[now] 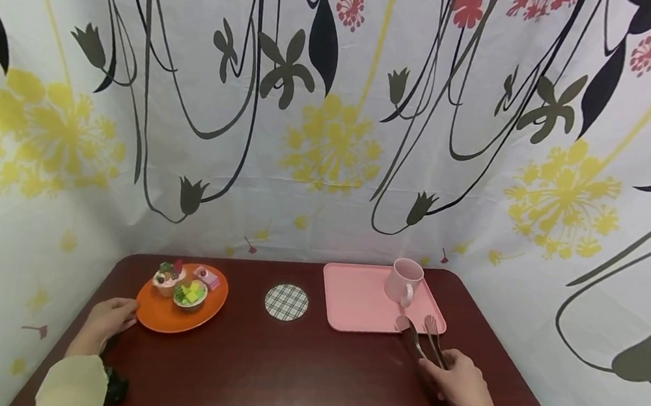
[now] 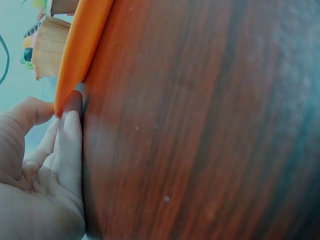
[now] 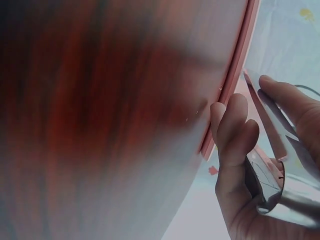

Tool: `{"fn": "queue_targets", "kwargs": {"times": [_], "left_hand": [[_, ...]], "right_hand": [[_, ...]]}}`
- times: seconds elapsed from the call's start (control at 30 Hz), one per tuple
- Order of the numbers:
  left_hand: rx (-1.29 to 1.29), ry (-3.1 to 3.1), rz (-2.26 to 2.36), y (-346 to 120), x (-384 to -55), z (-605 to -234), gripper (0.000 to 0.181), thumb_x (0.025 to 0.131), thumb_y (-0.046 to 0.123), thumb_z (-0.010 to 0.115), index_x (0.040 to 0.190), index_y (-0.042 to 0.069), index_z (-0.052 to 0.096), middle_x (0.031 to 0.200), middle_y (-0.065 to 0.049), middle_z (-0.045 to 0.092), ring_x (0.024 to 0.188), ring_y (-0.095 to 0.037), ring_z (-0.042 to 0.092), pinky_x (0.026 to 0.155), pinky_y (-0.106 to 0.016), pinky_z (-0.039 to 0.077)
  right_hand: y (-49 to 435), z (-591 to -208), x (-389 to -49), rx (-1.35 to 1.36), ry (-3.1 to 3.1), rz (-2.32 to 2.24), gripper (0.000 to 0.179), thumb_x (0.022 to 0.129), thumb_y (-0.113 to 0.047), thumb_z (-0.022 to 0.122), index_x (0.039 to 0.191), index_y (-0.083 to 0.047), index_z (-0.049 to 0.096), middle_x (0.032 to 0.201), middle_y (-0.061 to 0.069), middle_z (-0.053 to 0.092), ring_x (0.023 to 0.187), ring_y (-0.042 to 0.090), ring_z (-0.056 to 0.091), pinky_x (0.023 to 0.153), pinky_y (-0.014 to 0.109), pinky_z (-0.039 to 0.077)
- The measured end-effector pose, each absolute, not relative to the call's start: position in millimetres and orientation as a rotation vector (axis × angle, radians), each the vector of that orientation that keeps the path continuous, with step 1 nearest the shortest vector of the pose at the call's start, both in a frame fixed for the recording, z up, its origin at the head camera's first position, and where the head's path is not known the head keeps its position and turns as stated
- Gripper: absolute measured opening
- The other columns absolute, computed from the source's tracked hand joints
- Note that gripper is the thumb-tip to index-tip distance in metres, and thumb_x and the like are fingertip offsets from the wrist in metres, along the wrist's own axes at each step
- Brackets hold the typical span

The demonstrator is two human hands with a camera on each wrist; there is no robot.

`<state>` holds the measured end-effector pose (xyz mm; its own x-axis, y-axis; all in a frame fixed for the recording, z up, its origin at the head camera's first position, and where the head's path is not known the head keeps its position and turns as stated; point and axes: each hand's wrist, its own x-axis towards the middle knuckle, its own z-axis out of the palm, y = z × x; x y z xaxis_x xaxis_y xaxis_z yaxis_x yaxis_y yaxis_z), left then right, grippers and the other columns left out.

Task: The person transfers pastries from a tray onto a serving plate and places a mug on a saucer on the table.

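Note:
At the left, my left hand (image 1: 108, 322) pinches the near-left rim of an orange plate (image 1: 161, 318). In the left wrist view the thumb lies on top of the rim and the fingers (image 2: 70, 130) come under it, low against the table. On the plate sit a toy cupcake (image 1: 164, 289), a small fruit tart (image 1: 189, 296) and a pink cake slice (image 1: 209, 278). My right hand (image 1: 464, 383) holds metal serving tongs (image 3: 300, 195) between thumb and fingers. Their two ends stand apart over the front right edge of a pink tray (image 1: 352, 297).
A pink mug (image 1: 402, 283) stands upright at the tray's back right. Between plate and tray lies a round checked coaster (image 1: 286, 302). Everything rests on a dark red-brown table (image 1: 284, 382). A flower-patterned curtain (image 1: 323, 229) hangs close behind it and along both sides.

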<state>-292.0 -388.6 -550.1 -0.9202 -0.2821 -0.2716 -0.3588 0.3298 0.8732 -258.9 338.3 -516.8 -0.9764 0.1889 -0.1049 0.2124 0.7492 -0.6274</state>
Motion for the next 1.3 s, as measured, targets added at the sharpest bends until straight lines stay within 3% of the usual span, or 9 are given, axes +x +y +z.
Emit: {"fn": "queue_targets", "kwargs": {"times": [0.27,0.47,0.63,0.8,1.03,1.3], "left_hand": [[-0.631,2.508,1.677,-386.4,-290.3,-548.9,0.068,0.112,0.037,0.052,0.153,-0.017,0.042,0.138,-0.034,0.058,0.098,-0.009,0.066,0.078,-0.020,0.064],[-0.607,2.472,1.706,-389.1,-291.7,-549.4,0.070,0.111,0.037,0.052,0.154,-0.017,0.040,0.131,-0.027,0.063,0.090,-0.001,0.064,0.079,-0.019,0.063],[-0.622,2.476,1.712,-388.7,-291.1,-552.7,0.069,0.111,0.036,0.052,0.153,-0.017,0.041,0.133,-0.029,0.061,0.092,-0.002,0.064,0.078,-0.018,0.063],[-0.637,2.489,1.703,-388.0,-292.1,-552.8,0.068,0.112,0.036,0.051,0.154,-0.016,0.041,0.139,-0.033,0.057,0.095,-0.005,0.065,0.078,-0.019,0.064],[-0.653,2.489,1.695,-387.5,-292.6,-553.2,0.067,0.113,0.035,0.051,0.154,-0.016,0.041,0.144,-0.034,0.055,0.104,-0.013,0.067,0.080,-0.020,0.064],[-0.623,2.492,1.711,-388.3,-292.7,-552.3,0.067,0.112,0.035,0.052,0.153,-0.017,0.041,0.141,-0.034,0.057,0.094,-0.003,0.064,0.079,-0.020,0.064]], "right_hand": [[343.1,-516.9,-264.2,0.336,2.901,-0.994,0.073,0.091,-0.064,0.079,0.124,0.000,0.064,0.085,0.004,0.071,0.061,0.016,0.071,0.058,0.035,0.051],[345.9,-514.6,-266.5,0.336,2.904,-0.949,0.068,0.090,-0.067,0.077,0.117,-0.005,0.066,0.079,0.003,0.070,0.063,0.016,0.070,0.058,0.035,0.048],[346.7,-512.4,-267.1,0.317,2.954,-0.824,0.068,0.088,-0.068,0.078,0.110,-0.004,0.069,0.082,0.005,0.072,0.073,0.022,0.067,0.061,0.042,0.050],[346.9,-511.3,-265.4,0.307,2.983,-0.731,0.077,0.084,-0.070,0.080,0.113,0.001,0.071,0.095,0.013,0.075,0.081,0.028,0.068,0.067,0.052,0.055],[346.5,-512.5,-265.4,0.312,2.956,-0.717,0.081,0.084,-0.071,0.079,0.114,0.003,0.068,0.095,0.015,0.073,0.081,0.028,0.066,0.067,0.050,0.055],[346.6,-512.8,-266.8,0.318,2.936,-0.733,0.082,0.085,-0.070,0.079,0.114,0.006,0.066,0.091,0.014,0.068,0.080,0.028,0.063,0.069,0.049,0.054]]}}
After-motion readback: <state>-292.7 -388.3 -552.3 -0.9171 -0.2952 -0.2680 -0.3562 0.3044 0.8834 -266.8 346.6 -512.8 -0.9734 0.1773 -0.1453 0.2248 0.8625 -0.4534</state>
